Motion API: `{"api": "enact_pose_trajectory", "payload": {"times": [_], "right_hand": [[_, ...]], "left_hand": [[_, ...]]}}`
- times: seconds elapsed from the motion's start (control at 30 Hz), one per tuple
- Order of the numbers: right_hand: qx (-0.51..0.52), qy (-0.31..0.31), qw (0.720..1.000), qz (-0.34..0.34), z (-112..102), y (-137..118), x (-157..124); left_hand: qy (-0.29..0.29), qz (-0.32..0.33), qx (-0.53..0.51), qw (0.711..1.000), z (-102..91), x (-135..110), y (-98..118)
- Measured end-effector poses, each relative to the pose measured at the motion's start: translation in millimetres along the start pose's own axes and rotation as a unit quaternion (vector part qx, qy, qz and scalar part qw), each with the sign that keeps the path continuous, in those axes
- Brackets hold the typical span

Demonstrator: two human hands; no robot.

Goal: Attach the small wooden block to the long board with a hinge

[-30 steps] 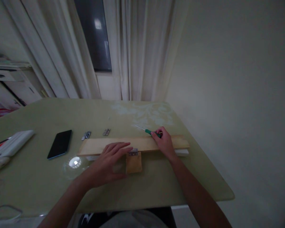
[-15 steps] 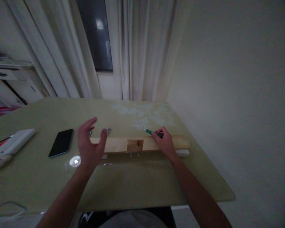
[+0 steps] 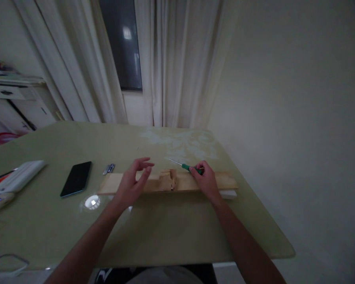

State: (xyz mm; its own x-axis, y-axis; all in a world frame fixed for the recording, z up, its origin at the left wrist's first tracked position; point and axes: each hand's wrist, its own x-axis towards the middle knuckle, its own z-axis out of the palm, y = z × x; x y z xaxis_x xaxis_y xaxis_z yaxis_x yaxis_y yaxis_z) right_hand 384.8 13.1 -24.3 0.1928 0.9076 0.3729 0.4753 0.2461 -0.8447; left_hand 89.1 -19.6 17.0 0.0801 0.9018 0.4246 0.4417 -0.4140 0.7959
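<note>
Your right hand [image 3: 206,181] has its fingers closed around the handle of a green screwdriver [image 3: 192,169]; the thin metal shaft points away from you and to the left, above the counter [image 3: 177,232]; this hand is over the right part of a long wooden board [image 3: 198,181], but I cannot tell if it rests on the wood. Your left hand [image 3: 133,184] is over the left part of the same board; its fingers are open and curved, with the thumb apart from the others, and no thing is seen between them; the tips reach toward the far edge of the board.

The board lies from left to right across the counter, in front of you; near its middle, between your two hands, a small wooden block [image 3: 166,181] sits on top of it; a dark spot shows at the near right corner of this block, too small to tell what it is. Under the right end of the board a white piece [image 3: 228,194] sticks out toward you.

Just beyond the left end of the board lies a small metal fitting [image 3: 109,169]; farther to the left is a dark phone [image 3: 76,178], lying flat; well apart, near the left edge of your view, is a long white device [image 3: 20,176]; a loop of cable [image 3: 10,255] lies near the counter's front edge.
</note>
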Motion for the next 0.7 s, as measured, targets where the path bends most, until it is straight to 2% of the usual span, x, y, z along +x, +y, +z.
{"api": "enact_pose_trajectory", "payload": {"times": [0.1, 0.17, 0.23, 0.3, 0.37, 0.5, 0.6, 0.67, 0.7], "right_hand": [[-0.001, 0.000, 1.000, -0.001, -1, 0, 0], [-0.001, -0.001, 1.000, 0.000, -1, 1, 0], [0.001, -0.003, 1.000, 0.000, -1, 2, 0], [0.003, -0.005, 1.000, -0.001, 0, 2, 1], [0.004, -0.003, 1.000, -0.002, 0, 2, 1], [0.001, 0.000, 1.000, -0.001, 0, 0, 1], [-0.002, 0.000, 1.000, -0.001, 0, 0, 1], [-0.002, -0.002, 1.000, -0.002, 0, 0, 0], [-0.002, -0.003, 1.000, -0.002, 0, 0, 0]], "left_hand": [[-0.077, -0.036, -0.029, 0.996, 10.3, -1, 4], [-0.092, -0.068, -0.095, 0.989, 11.9, 2, 5], [-0.035, -0.077, -0.199, 0.976, 9.2, 8, 4], [0.036, -0.066, -0.299, 0.951, 4.2, 13, 4], [0.059, -0.050, -0.341, 0.937, -1.2, 15, 4], [0.023, -0.006, -0.245, 0.969, -8.4, 4, 9], [-0.032, 0.064, -0.101, 0.992, -6.0, -14, 12], [-0.110, 0.141, 0.047, 0.983, 0.9, -30, 13], [-0.151, 0.188, 0.127, 0.962, 5.3, -38, 13]]}}
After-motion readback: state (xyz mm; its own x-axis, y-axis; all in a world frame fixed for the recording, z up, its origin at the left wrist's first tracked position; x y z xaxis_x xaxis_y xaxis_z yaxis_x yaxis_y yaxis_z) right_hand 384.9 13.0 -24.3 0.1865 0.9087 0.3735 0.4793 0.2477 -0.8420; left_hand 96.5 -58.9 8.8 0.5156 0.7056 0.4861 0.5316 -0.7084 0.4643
